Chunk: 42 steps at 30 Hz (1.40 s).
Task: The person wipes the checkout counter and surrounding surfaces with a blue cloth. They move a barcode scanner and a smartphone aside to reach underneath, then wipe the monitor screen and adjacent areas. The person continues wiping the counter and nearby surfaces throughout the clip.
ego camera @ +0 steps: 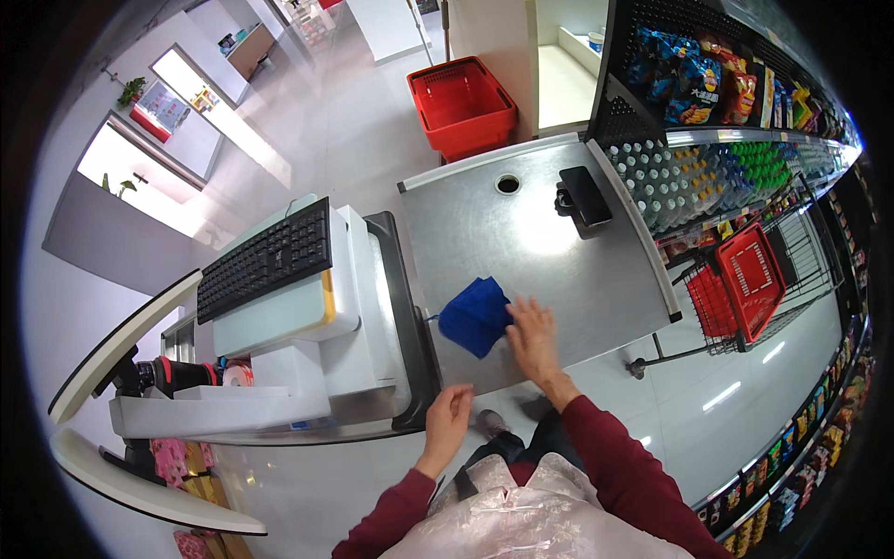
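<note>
A folded blue cloth (476, 316) lies on the near left part of a stainless steel counter (601, 293). My right hand (534, 339) is just right of the cloth, its fingers spread and the fingertips close to the cloth's edge; whether they touch it I cannot tell. Nothing is held in it. Near the counter's front left corner is my left hand (449, 423), fingers bent together, with nothing visible in it. Farther back on the counter, a black smartphone (585, 195) rests tilted on a small dark stand. A round hole (508, 184) opens in the countertop to the left of the phone.
To the left stand a black keyboard (269, 262) and white checkout equipment (367, 307). Red shopping baskets (464, 105) are stacked behind the counter. On the right are a shopping cart (803, 279) with a red basket and shelves of bottles (698, 182) and snack bags (695, 87).
</note>
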Each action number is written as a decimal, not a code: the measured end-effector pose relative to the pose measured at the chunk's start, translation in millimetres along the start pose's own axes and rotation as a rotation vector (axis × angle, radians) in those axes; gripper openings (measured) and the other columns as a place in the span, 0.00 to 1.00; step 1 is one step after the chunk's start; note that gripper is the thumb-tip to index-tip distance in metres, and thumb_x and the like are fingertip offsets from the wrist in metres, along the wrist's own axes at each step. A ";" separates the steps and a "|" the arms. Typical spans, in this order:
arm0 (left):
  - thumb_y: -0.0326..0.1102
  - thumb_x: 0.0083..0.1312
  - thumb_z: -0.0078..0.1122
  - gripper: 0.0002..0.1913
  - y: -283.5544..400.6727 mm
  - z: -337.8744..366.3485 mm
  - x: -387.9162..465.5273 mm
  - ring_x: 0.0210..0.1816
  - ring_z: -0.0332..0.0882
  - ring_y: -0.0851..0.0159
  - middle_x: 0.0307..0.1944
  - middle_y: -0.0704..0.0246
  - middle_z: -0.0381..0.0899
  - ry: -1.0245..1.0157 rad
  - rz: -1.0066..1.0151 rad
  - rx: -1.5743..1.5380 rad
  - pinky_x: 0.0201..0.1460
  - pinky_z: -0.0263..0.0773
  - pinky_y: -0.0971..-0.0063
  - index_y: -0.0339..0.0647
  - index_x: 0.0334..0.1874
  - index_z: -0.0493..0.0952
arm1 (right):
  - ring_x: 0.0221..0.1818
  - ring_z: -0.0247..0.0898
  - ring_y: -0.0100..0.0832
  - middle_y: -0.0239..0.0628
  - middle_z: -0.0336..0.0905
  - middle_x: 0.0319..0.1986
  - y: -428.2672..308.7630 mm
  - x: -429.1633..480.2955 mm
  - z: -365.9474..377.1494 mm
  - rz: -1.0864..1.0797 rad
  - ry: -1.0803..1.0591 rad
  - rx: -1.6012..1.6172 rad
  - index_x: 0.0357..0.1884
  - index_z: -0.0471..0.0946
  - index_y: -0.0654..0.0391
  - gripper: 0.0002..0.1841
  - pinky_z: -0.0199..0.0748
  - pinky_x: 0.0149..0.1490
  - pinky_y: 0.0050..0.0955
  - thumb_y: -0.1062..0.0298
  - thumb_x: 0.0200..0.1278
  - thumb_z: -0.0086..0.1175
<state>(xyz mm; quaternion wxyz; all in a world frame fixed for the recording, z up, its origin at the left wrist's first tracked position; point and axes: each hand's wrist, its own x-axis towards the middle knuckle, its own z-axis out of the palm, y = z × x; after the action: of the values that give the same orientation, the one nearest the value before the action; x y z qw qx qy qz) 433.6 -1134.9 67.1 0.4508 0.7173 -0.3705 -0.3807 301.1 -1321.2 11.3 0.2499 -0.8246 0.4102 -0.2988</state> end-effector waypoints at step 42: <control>0.30 0.71 0.49 0.28 -48.6 -66.5 263.6 0.73 0.60 0.47 0.75 0.53 0.60 0.322 0.136 1.212 0.73 0.59 0.57 0.37 0.74 0.62 | 0.80 0.40 0.45 0.43 0.52 0.76 90.4 16.1 -84.4 0.052 -0.341 -0.352 0.74 0.60 0.60 0.31 0.35 0.80 0.50 0.71 0.68 0.46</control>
<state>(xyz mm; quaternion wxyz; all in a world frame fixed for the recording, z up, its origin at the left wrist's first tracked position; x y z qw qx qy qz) 616.1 -1325.7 -13.8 0.0376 0.8684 -0.4929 0.0391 202.4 -1397.3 15.3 0.1756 -0.8831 0.4289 -0.0726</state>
